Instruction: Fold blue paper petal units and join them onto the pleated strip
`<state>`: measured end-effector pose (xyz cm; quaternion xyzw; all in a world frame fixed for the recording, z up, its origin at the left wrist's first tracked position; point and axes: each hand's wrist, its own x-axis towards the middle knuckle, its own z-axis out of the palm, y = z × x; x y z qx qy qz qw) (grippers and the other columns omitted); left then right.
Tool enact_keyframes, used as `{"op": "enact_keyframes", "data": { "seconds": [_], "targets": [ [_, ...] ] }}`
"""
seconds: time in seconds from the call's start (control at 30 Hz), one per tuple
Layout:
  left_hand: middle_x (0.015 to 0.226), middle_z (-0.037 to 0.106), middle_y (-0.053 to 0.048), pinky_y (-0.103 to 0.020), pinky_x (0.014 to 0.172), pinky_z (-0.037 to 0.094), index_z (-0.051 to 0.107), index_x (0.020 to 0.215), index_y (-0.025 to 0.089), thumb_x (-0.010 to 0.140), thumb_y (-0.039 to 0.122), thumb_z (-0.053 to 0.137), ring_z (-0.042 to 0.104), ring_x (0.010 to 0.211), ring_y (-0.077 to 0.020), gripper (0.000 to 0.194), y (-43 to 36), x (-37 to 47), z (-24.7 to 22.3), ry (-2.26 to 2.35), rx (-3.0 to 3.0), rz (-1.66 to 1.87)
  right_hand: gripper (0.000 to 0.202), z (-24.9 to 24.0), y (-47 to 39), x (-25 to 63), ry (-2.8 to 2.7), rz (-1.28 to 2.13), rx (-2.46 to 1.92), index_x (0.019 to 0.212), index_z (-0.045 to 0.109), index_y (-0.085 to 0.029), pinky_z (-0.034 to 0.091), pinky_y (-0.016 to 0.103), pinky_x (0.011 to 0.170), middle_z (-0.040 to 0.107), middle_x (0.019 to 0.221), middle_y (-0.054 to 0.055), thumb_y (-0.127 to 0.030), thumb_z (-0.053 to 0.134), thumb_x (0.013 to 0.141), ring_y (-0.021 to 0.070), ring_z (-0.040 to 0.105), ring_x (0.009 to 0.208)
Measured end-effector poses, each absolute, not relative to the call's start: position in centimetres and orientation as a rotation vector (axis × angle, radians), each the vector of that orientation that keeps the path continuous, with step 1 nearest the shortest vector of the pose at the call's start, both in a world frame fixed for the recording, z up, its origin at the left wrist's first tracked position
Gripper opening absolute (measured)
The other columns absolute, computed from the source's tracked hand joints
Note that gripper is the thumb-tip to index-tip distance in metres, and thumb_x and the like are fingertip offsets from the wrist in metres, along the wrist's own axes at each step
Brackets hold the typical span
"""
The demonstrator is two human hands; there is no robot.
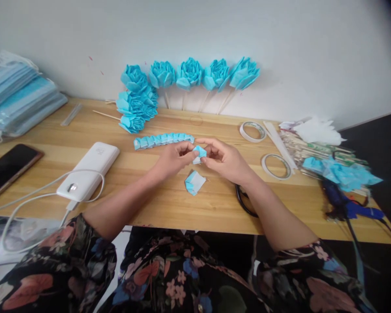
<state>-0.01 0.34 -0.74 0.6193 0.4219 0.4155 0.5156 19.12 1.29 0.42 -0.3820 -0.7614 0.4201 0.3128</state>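
Between my two hands is a small folded blue-and-white petal [200, 153], pinched from both sides above the wooden table. My left hand [177, 157] is closed on its left edge, thumb and index finger together. On the other edge, my right hand [224, 158] grips with thumb and fingers. A second folded petal [194, 182] lies on the table just below my hands. Behind my left hand runs a row of overlapping folded petals [163, 140]. The material looks like thin blue fabric or paper.
Blue flowers [189, 74] on sticks lean on the wall, with more piled at left. A white power bank [87, 171], phone [11, 167] and packed face masks [19, 98] lie left. Right are tape rolls [276, 167], blue scraps [342, 171] and a blue glue gun [352, 206].
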Motion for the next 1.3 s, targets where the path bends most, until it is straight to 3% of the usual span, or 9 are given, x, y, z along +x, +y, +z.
{"op": "enact_keyframes", "data": {
  "seconds": [0.27, 0.57, 0.8, 1.0, 1.17, 1.3],
  "targets": [
    [0.059, 0.055, 0.002, -0.022, 0.053, 0.04, 0.058, 0.068, 0.016, 0.083, 0.049, 0.064, 0.049, 0.054, -0.0085, 0.037, 0.47, -0.11, -0.69, 1.039, 1.429, 0.98, 0.044, 0.25, 1.66, 19.41, -1.952, 1.066, -1.048, 0.125, 0.061, -0.023, 0.043, 0.027, 0.065, 0.055, 0.077, -0.003, -0.019, 0.061, 0.081, 0.0116, 0.051, 0.068],
    [0.063, 0.057, 0.003, -0.02, 0.052, 0.037, 0.06, 0.074, 0.015, 0.079, 0.026, 0.065, 0.045, 0.053, -0.0061, 0.013, 0.53, -0.14, -0.68, 1.033, 1.461, 0.977, 0.043, 0.15, 1.8, 19.52, -1.937, 1.037, -1.073, 0.123, 0.062, -0.024, 0.044, 0.028, 0.066, 0.056, 0.077, -0.003, -0.02, 0.062, 0.081, 0.0123, 0.052, 0.069],
    [0.065, 0.057, 0.002, -0.022, 0.054, 0.038, 0.059, 0.075, 0.016, 0.079, 0.036, 0.065, 0.047, 0.056, -0.0078, 0.021, 0.44, -0.1, -0.47, 1.048, 1.446, 0.968, 0.041, 0.17, 1.69, 19.37, -1.929, 1.025, -1.071, 0.122, 0.063, -0.023, 0.045, 0.029, 0.068, 0.056, 0.077, -0.003, -0.019, 0.062, 0.081, 0.0123, 0.053, 0.07],
    [0.062, 0.053, 0.004, -0.023, 0.053, 0.034, 0.057, 0.073, 0.017, 0.077, 0.03, 0.065, 0.043, 0.054, -0.0073, 0.016, 0.48, -0.15, -0.72, 1.075, 1.474, 0.959, 0.043, 0.28, 1.68, 19.58, -1.922, 1.091, -1.044, 0.126, 0.061, -0.023, 0.046, 0.029, 0.068, 0.057, 0.076, -0.003, -0.019, 0.061, 0.083, 0.0125, 0.054, 0.069],
    [0.06, 0.052, 0.004, -0.023, 0.053, 0.033, 0.056, 0.072, 0.017, 0.077, 0.028, 0.064, 0.042, 0.053, -0.0075, 0.015, 0.47, -0.17, -0.75, 1.073, 1.483, 0.953, 0.037, 0.15, 2.02, 19.92, -1.864, 1.173, -1.017, 0.126, 0.061, -0.022, 0.049, 0.031, 0.072, 0.064, 0.082, 0.0, -0.03, 0.058, 0.09, 0.0142, 0.059, 0.074],
    [0.059, 0.051, 0.004, -0.023, 0.053, 0.032, 0.055, 0.068, 0.017, 0.076, 0.029, 0.063, 0.04, 0.053, -0.0072, 0.017, 0.5, -0.03, -0.7, 1.068, 1.484, 0.934, 0.038, -0.06, 2.02, 19.77, -1.883, 1.17, -1.029, 0.124, 0.063, -0.022, 0.047, 0.029, 0.068, 0.062, 0.079, -0.001, -0.028, 0.062, 0.087, 0.0131, 0.056, 0.071]
  ]
}}
